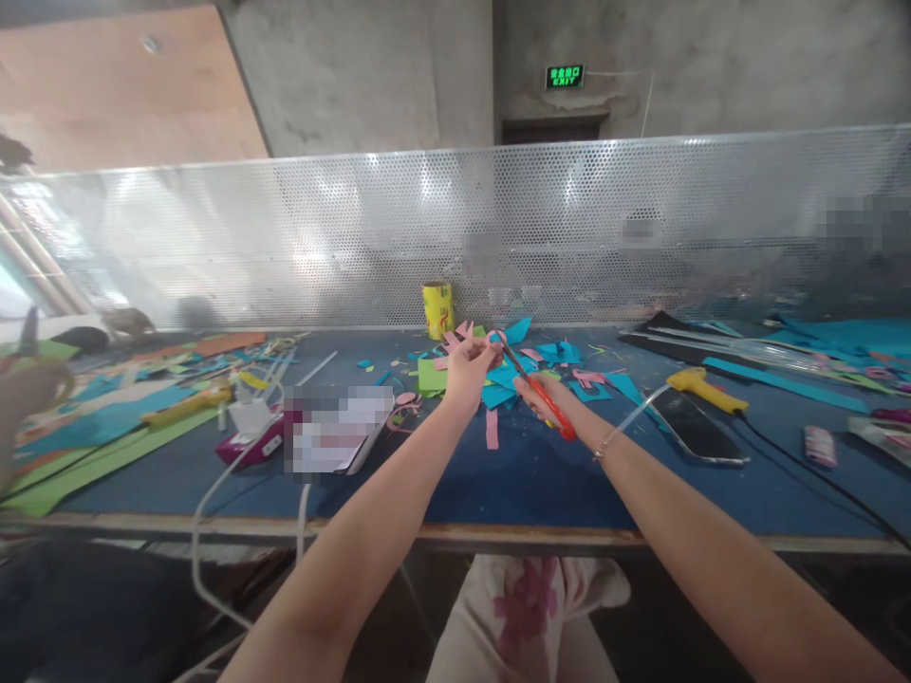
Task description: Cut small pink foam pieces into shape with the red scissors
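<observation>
My left hand is raised over the blue table, fingers pinched on a small pink paper piece. My right hand grips red-handled scissors, whose blades reach up to the pink piece. Below both hands lie scraps of pink, blue and green paper scattered on the table top.
A yellow can stands by the perforated metal screen. A phone and a yellow glue gun lie right; a white charger with cable and long green strips lie left. Another person's hand shows far left.
</observation>
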A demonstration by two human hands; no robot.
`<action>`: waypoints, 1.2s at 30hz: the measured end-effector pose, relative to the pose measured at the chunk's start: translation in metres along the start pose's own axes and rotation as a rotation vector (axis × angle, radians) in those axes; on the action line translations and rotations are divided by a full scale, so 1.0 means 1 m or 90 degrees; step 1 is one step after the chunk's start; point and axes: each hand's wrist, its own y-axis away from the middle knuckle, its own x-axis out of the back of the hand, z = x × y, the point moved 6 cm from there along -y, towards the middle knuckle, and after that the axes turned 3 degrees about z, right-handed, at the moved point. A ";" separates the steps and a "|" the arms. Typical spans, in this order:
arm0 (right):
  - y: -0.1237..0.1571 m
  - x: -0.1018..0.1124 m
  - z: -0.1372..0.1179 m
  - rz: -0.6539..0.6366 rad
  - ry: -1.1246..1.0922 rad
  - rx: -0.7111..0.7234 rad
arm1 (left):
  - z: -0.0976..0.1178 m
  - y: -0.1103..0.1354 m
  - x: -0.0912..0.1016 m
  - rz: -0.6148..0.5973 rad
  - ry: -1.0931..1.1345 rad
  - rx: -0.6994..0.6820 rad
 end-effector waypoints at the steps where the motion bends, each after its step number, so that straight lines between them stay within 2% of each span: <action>1: 0.001 0.000 -0.001 -0.001 -0.005 -0.005 | 0.000 0.000 0.000 -0.001 -0.003 -0.002; 5: 0.003 -0.001 -0.003 -0.022 -0.034 -0.028 | 0.001 0.000 0.001 0.000 -0.019 -0.015; 10: 0.007 0.001 -0.008 0.004 -0.035 -0.055 | 0.001 -0.001 0.001 -0.001 -0.023 -0.019; 15: 0.008 0.001 -0.011 -0.008 -0.001 -0.050 | 0.002 0.000 0.001 0.003 -0.027 -0.018; 28: 0.008 0.004 -0.016 0.020 0.088 -0.062 | 0.000 0.001 0.000 -0.016 0.025 0.012; 36: 0.006 0.004 -0.015 0.034 0.073 -0.070 | -0.001 0.001 0.000 -0.020 0.056 0.030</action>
